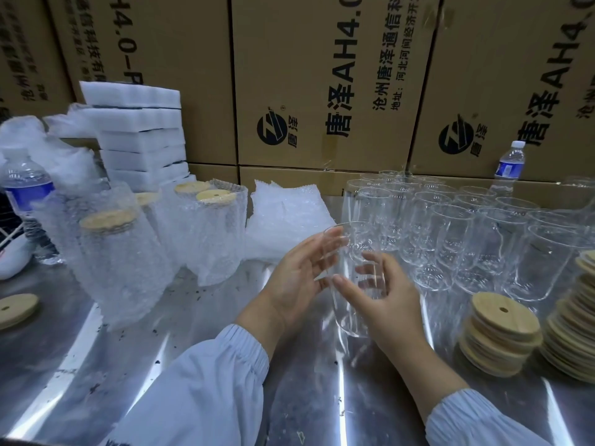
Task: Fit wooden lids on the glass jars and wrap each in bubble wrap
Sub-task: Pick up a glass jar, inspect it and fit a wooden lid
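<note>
A clear glass jar with no lid is upright between my hands, just above the steel table. My left hand cups its left side with relaxed fingers. My right hand wraps around its right side, fingers seen through the glass. Several bare jars stand at the right. Stacks of wooden lids sit at the right edge. Several lidded jars wrapped in bubble wrap stand at the left. A pile of bubble wrap sheets lies behind my hands.
A stack of white foam blocks and cardboard boxes form the back wall. Water bottles stand at far left and back right. A single wooden lid lies at the left edge.
</note>
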